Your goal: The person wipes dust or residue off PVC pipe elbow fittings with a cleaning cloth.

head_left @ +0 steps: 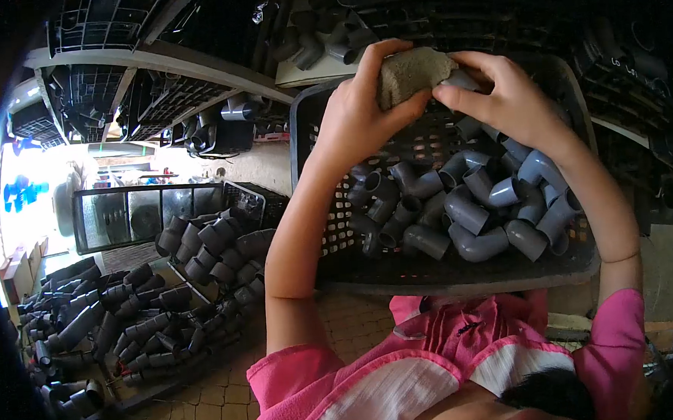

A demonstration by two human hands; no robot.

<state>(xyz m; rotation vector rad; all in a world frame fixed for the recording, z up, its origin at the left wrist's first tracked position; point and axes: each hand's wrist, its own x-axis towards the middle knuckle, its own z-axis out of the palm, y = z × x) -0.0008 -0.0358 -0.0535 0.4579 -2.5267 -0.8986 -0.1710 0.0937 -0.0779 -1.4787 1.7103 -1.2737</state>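
Observation:
Over the far side of a black plastic basket, my left hand is wrapped round a rough grey-brown cloth or pad. My right hand is beside it, with thumb and fingers closed on a grey pipe fitting that touches the cloth. The fitting is partly hidden by the fingers and the cloth. Below both hands, several grey elbow fittings lie jumbled in the basket, mostly toward its right and middle.
A large heap of dark grey fittings lies at the lower left, beside a glass-like panelled frame. Black crates stand on racks at the upper left. More fittings rest beyond the basket, and dark crates line the right.

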